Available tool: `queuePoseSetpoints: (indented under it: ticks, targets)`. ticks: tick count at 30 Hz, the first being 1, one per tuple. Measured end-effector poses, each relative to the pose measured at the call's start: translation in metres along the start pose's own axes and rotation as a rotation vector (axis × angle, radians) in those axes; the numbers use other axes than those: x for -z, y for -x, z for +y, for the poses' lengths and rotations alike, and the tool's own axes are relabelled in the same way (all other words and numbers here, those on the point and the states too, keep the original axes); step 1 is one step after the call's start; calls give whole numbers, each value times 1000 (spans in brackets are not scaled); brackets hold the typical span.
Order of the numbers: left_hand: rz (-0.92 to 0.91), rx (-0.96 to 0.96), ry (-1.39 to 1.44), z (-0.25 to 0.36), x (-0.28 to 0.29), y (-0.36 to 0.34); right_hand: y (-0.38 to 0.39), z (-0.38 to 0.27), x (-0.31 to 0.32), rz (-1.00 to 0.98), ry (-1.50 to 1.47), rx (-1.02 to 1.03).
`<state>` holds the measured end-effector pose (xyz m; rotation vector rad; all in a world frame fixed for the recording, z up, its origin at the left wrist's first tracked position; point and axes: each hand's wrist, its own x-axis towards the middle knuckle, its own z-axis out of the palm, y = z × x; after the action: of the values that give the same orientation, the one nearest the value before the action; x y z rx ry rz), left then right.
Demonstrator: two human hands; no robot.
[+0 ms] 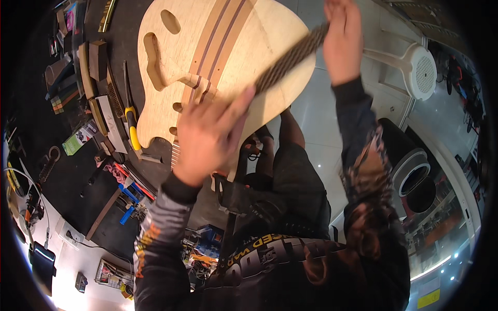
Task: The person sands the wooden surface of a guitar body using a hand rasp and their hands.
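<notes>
Above dark workbench (67, 176), both hands (207, 137) grip rasp (290, 59) across guitar body (233, 46).

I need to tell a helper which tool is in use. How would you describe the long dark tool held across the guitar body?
Find the unfinished wooden guitar body with a striped centre. Across its lower right edge lies a long, flat rasp, with the left hand on one end and the right hand on the other. Unlike the yellow-handled tool nearby, it is dark and coarse-toothed.

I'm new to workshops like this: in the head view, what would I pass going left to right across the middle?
Green box → yellow-handled tool → left hand on the wooden guitar body → long dark rasp → right hand → white plastic stool.
</notes>
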<state>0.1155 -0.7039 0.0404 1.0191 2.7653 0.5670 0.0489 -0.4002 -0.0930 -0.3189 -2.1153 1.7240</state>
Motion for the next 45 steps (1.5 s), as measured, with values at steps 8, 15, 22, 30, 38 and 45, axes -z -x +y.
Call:
queuePoseSetpoints:
  ticks: [8,15,22,30,38,45]
  targets:
    - [-26,49,61,15,5,42,48,-28,2,-40,43,-45]
    - [10,4,-36,-4,0,-5,-6,-13,-2,7,-111,-29]
    - [-56,72,61,8,2,36,27,-32,10,-115,-124,-151]
    - [38,-2,-52,-6,-1,-4,-16,0,-2,-19,-123,21]
    - [-65,23,41,7,7,58,54,-50,5,-82,-76,-141]
    - [10,-1,-45,-11,4,9,7,-14,0,-83,-167,26]
